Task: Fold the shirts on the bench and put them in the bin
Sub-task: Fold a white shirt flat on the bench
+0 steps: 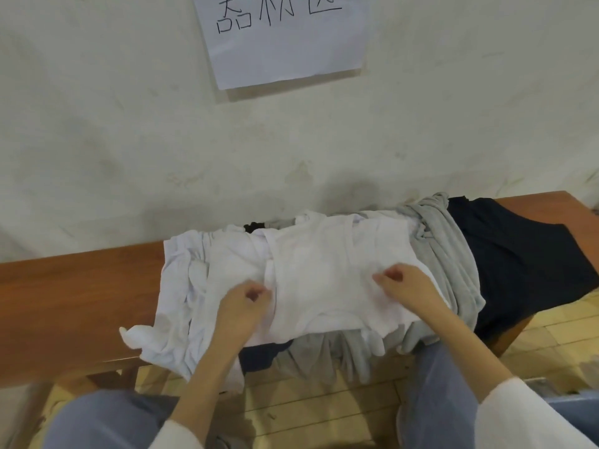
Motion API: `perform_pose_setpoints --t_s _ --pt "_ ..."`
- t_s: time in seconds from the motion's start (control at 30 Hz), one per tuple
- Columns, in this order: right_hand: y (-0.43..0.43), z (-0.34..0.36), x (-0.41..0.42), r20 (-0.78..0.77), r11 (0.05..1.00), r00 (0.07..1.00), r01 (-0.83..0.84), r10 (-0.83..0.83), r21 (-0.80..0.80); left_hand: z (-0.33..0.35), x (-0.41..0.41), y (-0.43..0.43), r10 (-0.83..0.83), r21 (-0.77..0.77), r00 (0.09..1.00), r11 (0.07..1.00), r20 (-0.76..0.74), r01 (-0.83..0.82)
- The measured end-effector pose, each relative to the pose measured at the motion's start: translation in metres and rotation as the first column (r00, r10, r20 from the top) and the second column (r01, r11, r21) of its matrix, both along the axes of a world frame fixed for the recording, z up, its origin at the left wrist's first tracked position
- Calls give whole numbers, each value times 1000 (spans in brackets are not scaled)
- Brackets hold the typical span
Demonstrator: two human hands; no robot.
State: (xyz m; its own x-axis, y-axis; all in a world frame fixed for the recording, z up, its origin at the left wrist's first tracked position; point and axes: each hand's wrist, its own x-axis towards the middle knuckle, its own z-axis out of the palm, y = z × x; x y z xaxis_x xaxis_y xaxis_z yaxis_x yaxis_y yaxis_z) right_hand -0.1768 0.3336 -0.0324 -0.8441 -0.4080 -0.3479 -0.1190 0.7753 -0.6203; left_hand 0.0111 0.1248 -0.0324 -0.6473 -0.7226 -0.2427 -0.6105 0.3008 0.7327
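A white shirt (pixel 327 270) lies spread flat on top of a pile of clothes on the wooden bench (pixel 74 299). My left hand (pixel 244 303) pinches the white cloth near its left edge, fingers curled. Over on the shirt's right part, my right hand (pixel 405 285) pinches the same fabric. More crumpled white cloth (pixel 181 303) hangs off the bench at the left. A grey shirt (pixel 444 251) and a dark navy shirt (pixel 518 254) lie under and to the right of the white one.
The bench stands against a pale wall with a paper sign (pixel 285 40) on it. A corner of a grey-blue bin (pixel 570 406) shows at the lower right, by my knee. The floor (pixel 324 403) below is wooden planks.
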Motion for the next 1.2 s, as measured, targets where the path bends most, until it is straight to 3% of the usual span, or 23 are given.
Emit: perform_pose_setpoints --t_s 0.07,0.1,0.17,0.23,0.33,0.4,0.47,0.6,0.7,0.8,0.9,0.97,1.07,1.2 --pt "-22 11 -19 -128 996 992 7 -18 -84 7 -33 -29 113 61 989 992 -91 -108" --pt "-36 16 -32 -141 990 990 3 -22 -138 9 -51 -46 215 192 965 964 -152 -184" --pt "-66 22 -55 -3 963 998 64 -67 -262 13 -83 -72 420 533 892 800 -168 -276" --pt "-89 21 -73 148 946 982 154 -115 -285 13 -105 -83 423 728 902 645 -84 -235" --pt "-112 12 -90 217 959 970 161 -109 -235 12 -123 -89 297 785 955 596 -18 -170" --pt "-120 2 -96 157 965 981 149 -117 -216 9 -132 -99 310 775 950 611 -44 -164" --pt "-120 -10 -100 44 955 982 187 -182 -229 6 -137 -107 335 742 940 645 -59 -183" --pt "-119 -16 -90 -90 973 978 172 -188 -157 -8 -129 -106 271 539 960 820 -75 -190" --pt "-121 -11 -65 -271 953 929 190 -253 -236 -30 -111 -106 253 115 962 964 -105 -241" --pt "-120 -1 -17 -485 958 872 -74 -73 -278 -40 -93 -92 172 -175 985 969 -23 -174" --pt "-120 7 44 -295 926 911 -343 287 -159 -34 -97 -92 144 -108 989 984 21 -141" --pt "-121 7 80 -135 882 876 -471 463 -33 -30 -103 -97 125 -79 991 989 49 -121" --pt "-115 -13 109 -238 824 789 -547 567 147 -32 -111 -103 83 -118 985 991 152 -65" --pt "-104 -38 120 -459 838 718 -531 523 124 -20 -123 -119 121 -205 991 973 59 -107"
